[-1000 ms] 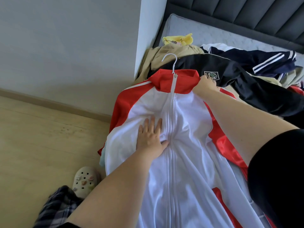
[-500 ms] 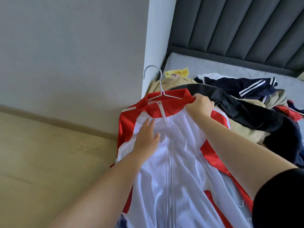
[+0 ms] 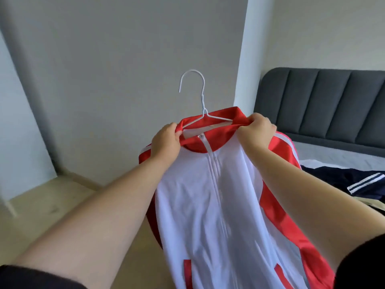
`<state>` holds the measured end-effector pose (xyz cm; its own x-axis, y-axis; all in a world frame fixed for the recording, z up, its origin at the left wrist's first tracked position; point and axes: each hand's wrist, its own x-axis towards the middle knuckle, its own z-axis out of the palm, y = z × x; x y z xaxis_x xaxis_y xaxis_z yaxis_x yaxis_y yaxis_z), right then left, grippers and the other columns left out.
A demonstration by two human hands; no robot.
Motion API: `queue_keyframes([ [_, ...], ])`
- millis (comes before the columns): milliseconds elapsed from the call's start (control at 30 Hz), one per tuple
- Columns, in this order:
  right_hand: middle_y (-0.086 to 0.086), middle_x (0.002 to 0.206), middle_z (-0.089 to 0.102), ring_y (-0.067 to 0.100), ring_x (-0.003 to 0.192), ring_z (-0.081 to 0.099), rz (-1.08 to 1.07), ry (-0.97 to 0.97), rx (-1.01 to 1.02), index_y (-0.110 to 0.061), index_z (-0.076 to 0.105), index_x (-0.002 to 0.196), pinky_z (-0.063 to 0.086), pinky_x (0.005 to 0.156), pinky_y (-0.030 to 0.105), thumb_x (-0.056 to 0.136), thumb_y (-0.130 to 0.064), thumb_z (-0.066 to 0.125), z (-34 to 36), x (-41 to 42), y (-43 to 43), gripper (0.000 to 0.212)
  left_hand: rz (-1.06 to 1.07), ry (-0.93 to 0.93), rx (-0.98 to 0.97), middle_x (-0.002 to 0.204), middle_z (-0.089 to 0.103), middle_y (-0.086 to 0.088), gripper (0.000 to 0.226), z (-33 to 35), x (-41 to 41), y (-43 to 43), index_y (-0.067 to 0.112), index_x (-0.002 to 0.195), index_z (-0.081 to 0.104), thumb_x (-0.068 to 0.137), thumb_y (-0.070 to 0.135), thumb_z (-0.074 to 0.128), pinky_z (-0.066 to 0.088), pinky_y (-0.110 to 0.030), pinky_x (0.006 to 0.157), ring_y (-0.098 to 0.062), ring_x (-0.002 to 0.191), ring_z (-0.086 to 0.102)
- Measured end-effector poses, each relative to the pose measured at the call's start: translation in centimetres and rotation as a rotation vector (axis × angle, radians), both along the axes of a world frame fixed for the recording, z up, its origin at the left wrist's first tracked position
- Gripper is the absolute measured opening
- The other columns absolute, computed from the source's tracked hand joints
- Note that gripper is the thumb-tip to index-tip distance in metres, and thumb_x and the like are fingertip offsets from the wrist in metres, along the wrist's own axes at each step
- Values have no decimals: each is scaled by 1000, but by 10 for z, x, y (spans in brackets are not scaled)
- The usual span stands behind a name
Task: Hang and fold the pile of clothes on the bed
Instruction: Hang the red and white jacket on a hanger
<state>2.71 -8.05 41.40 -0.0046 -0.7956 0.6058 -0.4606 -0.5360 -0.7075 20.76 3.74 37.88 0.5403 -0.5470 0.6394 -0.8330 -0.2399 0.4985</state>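
Head view: left hand [image 3: 165,140] and right hand [image 3: 259,130] each grip the red collar [image 3: 218,126] of a white-and-red track jacket [image 3: 208,195] on a white wire hanger [image 3: 201,94]; no legible labels.

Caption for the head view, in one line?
Left hand and right hand grip the collar of a jacket on a hanger beside the bed.

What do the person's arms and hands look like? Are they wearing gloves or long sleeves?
No gloves and no long sleeves. The left hand and the right hand are bare, with no rings, watch or bracelet showing. Both forearms are bare too. Plain black fabric only starts high up the arms, at the bottom corners of the picture: the left sleeve and the right sleeve.
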Motion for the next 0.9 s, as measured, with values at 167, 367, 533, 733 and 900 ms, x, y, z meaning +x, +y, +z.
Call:
queue_keyframes([
  [167, 12, 80, 63, 26, 80, 43, 79, -105, -196, -12, 67, 80, 41, 85, 41, 63, -2, 48, 87, 53, 45, 28, 211, -227, -45, 92, 66, -20, 18, 103, 44, 65, 6, 88, 58, 93, 23, 55, 32, -35, 64, -42, 86, 57],
  [367, 9, 76, 57, 35, 85, 52, 220, -201, -330, -16, 55, 73, 34, 73, 36, 67, -5, 56, 153, 110, 78, 13, 204, -314, -109, 85, 67, -16, 18, 189, 80, 133, 10, 86, 60, 89, 27, 61, 40, -35, 64, -38, 80, 59],
  [533, 18, 107, 63, 36, 106, 52, 413, 170, -266, -4, 61, 108, 43, 88, 42, 78, -1, 51, 128, 150, 97, 32, 145, -136, 197, 83, 65, -15, 19, 172, 112, 164, 10, 73, 61, 90, 20, 60, 38, -28, 65, -33, 86, 61],
  [733, 12, 93, 64, 35, 92, 56, 636, 459, -755, -4, 65, 95, 41, 84, 40, 64, -13, 46, 91, 177, 149, 37, 239, -71, 73, 76, 60, -8, 18, 154, 137, 179, 18, 71, 57, 88, 24, 61, 37, -28, 64, -33, 81, 59],
  [900, 9, 62, 59, 33, 59, 56, 695, 664, -881, -14, 49, 63, 37, 65, 34, 61, 4, 59, 77, 199, 172, 20, 416, -34, 19, 74, 55, -4, 21, 148, 159, 200, 17, 68, 54, 87, 25, 61, 36, -28, 63, -32, 76, 55],
])
